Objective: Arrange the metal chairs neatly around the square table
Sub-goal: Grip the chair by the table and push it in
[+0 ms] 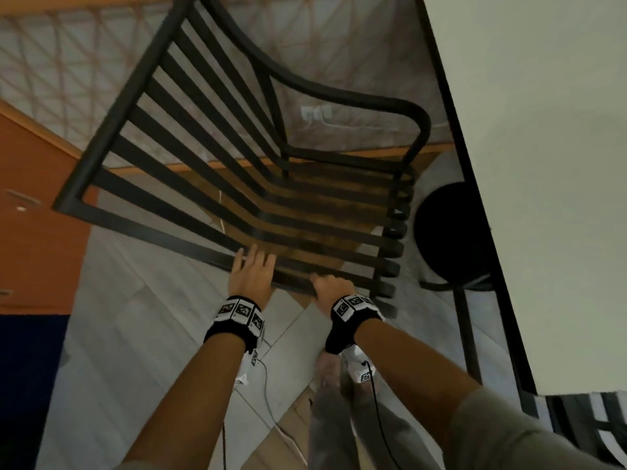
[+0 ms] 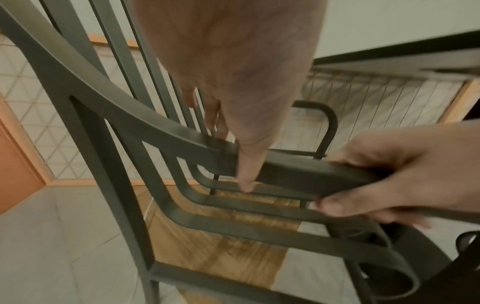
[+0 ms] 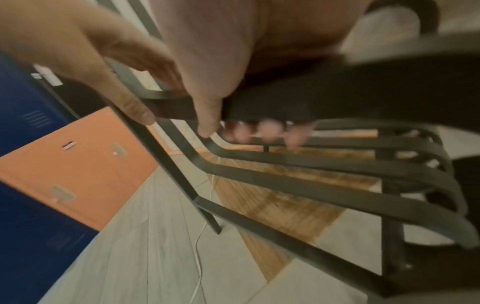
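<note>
A black metal slatted chair stands on the floor just left of the white square table, its seat slats pointing toward the table's round black base. Both hands are on the chair's near armrest. My left hand rests on it with fairly straight fingers reaching between the slats and the thumb laid down its near side. My right hand grips the same bar, and its fingertips show curled underneath. In the left wrist view the right hand wraps the bar's end.
An orange cabinet and a blue one stand at the left. A white cable runs over the grey floor by my legs. A second slatted chair shows at the bottom right, beside the table's black leg.
</note>
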Available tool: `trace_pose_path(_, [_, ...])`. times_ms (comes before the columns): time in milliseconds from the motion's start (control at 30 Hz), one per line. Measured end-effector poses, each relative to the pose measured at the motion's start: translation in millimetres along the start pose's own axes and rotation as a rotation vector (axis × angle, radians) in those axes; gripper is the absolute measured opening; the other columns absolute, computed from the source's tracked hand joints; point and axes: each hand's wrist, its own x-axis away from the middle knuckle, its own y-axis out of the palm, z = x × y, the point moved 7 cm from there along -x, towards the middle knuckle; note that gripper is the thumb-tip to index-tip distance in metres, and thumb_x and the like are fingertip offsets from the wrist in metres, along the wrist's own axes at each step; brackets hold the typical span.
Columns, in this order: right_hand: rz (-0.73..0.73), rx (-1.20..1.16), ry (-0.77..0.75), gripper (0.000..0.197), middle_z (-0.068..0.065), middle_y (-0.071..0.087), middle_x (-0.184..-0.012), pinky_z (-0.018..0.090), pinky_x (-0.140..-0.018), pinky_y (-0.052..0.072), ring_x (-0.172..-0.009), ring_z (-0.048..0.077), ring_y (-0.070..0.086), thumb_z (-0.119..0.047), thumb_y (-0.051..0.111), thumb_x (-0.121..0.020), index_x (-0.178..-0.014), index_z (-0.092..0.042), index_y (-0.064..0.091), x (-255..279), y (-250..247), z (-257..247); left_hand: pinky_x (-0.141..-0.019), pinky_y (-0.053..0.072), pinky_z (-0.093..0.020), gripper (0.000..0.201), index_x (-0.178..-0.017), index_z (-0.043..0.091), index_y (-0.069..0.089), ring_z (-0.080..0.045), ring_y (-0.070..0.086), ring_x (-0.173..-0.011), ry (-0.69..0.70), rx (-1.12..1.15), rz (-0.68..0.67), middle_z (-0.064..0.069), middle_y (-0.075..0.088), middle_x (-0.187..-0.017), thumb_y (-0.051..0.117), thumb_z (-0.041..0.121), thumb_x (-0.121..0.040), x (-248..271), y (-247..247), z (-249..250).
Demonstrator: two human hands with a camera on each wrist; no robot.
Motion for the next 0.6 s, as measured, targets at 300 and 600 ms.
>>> trace_pose_path(300, [-0.012,0.092,0.043,0.037,0.009,0.067,-0.103,0.038,-0.076,0.049,-0.092,0.030,0.063,-0.051,0.046,-0.090,-0.115,-0.024,0.050,3.1,-18.8,75.8,-0.118,0.002,-0.060,0.034,-0.118,0.024,0.057,-0.031,0.049,-0.121,0.074,0.075,-0.037,-0.004,0.065,-0.117,0.056,0.043,-0.089,-17.5,2.4,39.0])
trace_pose_path(600, [0.015,0.098,0.195,0.013,0.003,0.069,-0.089,0.042,-0.076,0.054,-0.081,0.027,0.064,-0.030,0.049,-0.089,-0.089,-0.023,0.060,40.6,-30.0,148.5,-0.108,0.023,-0.054,0.036,-0.126,0.029,0.050,-0.025,0.041,-0.123,0.052,0.219,-0.094,-0.002,0.059,-0.122,0.049,0.043,-0.093,-5.4,8.9,118.5])
